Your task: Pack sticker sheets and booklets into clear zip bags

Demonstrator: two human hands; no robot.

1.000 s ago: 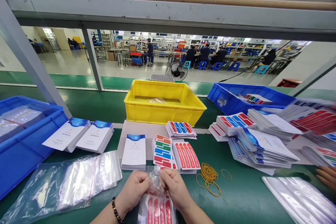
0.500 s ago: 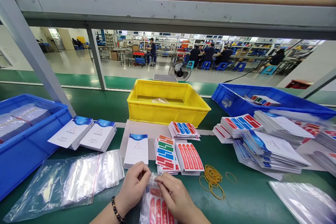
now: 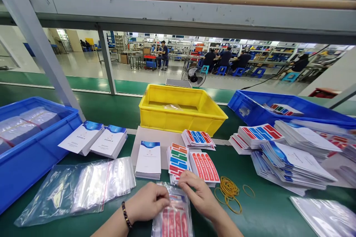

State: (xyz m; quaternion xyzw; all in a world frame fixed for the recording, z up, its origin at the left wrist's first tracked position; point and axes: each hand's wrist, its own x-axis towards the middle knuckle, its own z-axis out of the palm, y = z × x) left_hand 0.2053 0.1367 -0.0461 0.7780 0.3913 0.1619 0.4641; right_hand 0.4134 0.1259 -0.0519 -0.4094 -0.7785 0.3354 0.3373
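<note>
My left hand [image 3: 148,202] and my right hand [image 3: 198,192] both pinch the top edge of a clear zip bag [image 3: 174,214] that lies on the green bench in front of me. Red label sheets show through the bag. Just beyond my hands lie a pile of white booklets [image 3: 149,159], a pile of multicolour label sheets [image 3: 178,158] and a pile of red label sheets [image 3: 205,166]. A dark bead bracelet sits on my left wrist.
Empty zip bags [image 3: 83,187] lie at left, beside a blue crate [image 3: 30,148]. A yellow crate [image 3: 180,113] stands behind, another blue crate [image 3: 289,109] at back right. Rubber bands [image 3: 229,190] and stacked booklets [image 3: 289,155] lie at right.
My right hand has slid to the right along the bag's top edge, away from my left hand. The view has shifted slightly left.
</note>
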